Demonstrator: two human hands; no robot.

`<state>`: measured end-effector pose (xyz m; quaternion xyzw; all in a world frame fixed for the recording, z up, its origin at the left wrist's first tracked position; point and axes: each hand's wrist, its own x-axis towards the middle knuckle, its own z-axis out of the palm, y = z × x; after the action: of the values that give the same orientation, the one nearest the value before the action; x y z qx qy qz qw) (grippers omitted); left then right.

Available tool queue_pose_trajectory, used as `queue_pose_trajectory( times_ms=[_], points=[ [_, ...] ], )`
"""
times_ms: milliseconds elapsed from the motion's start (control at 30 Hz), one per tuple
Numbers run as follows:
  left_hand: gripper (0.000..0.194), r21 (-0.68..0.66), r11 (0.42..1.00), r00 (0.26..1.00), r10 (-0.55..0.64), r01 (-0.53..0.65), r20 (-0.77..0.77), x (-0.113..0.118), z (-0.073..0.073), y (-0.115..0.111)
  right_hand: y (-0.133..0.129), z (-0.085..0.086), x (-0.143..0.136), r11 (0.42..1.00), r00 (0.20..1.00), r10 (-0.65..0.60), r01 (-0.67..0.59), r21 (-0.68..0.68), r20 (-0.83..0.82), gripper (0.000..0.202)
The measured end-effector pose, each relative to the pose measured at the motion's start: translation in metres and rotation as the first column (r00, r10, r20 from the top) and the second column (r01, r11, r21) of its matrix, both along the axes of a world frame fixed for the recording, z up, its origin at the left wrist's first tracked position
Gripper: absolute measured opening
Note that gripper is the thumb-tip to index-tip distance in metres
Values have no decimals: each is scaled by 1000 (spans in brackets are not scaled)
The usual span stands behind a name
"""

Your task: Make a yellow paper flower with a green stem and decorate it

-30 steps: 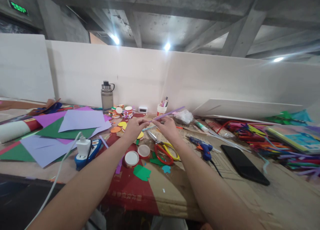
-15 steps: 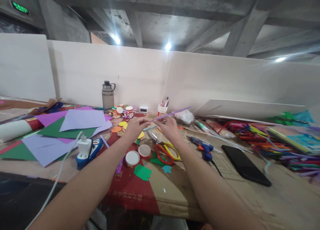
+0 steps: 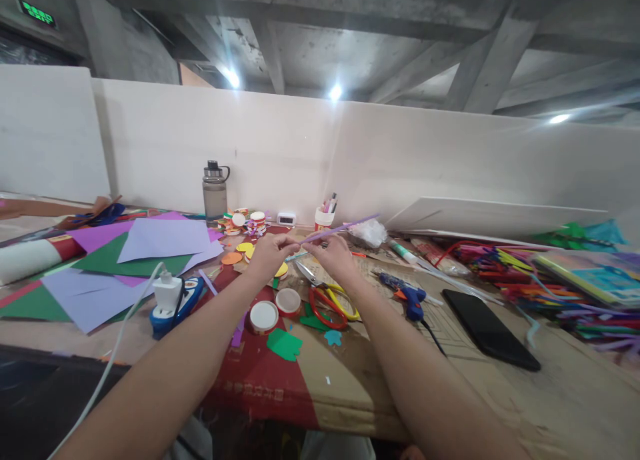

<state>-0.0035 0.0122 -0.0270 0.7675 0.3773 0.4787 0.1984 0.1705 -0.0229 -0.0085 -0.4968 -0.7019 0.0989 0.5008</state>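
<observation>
Both hands meet above the middle of the table, pinching a long, thin purple strip [image 3: 345,228] whose free length slants up to the right. My left hand [image 3: 273,252] is closed, thumb and finger at the strip's near end. Close beside it, my right hand [image 3: 333,252] is closed too, with the strip running over its fingers. Whether the strip is paper or a pipe cleaner I cannot tell. Scissors with red and yellow handles [image 3: 334,307] lie below my right hand. Two round white-topped tubs [image 3: 264,317] stand between my forearms, near green paper cutouts [image 3: 285,345].
A blue glue gun [image 3: 414,303] and a black phone [image 3: 490,328] lie right of my right arm. Leftward are a blue power strip [image 3: 175,310] with a white cord and coloured paper sheets [image 3: 163,240]. A water bottle [image 3: 215,197] and a pen cup [image 3: 324,218] stand at the back.
My right hand has shifted slightly left, closer to my left hand. The purple strip stays pinched at nearly the same slant. The rest looks unchanged apart from a slight shift of the view.
</observation>
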Motion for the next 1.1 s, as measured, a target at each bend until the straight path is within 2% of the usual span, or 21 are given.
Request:
queue_pose_trajectory(
  times_ms=[167, 467, 700, 800, 933, 1100],
  points=[
    [24, 12, 1000, 1000, -22, 22, -15, 2, -1, 0, 0, -3, -2, 999, 999, 29, -28, 21, -40, 11],
    [21, -30, 1000, 1000, -2, 3, 15, 0, 6, -8, 3, 0, 4, 997, 993, 15, -6, 78, -113, 14],
    [20, -18, 1000, 1000, 4, -4, 6, 0, 6, -8, 4, -1, 3, 994, 987, 63, -49, 95, -147, 12],
    [20, -11, 1000, 1000, 6, -6, 7, 0, 5, -7, 2, 0, 3, 996, 992, 44, -34, 85, -114, 14],
    [19, 9, 1000, 1000, 7, -7, 3, 1, 4, -5, 0, -1, 0, 1000, 1000, 9, -9, 3, -15, 17],
    [18, 17, 1000, 1000, -13, 13, -15, 2, 4, -7, 0, -2, -4, 999, 998, 35, -35, -2, -58, 13]
  ],
)
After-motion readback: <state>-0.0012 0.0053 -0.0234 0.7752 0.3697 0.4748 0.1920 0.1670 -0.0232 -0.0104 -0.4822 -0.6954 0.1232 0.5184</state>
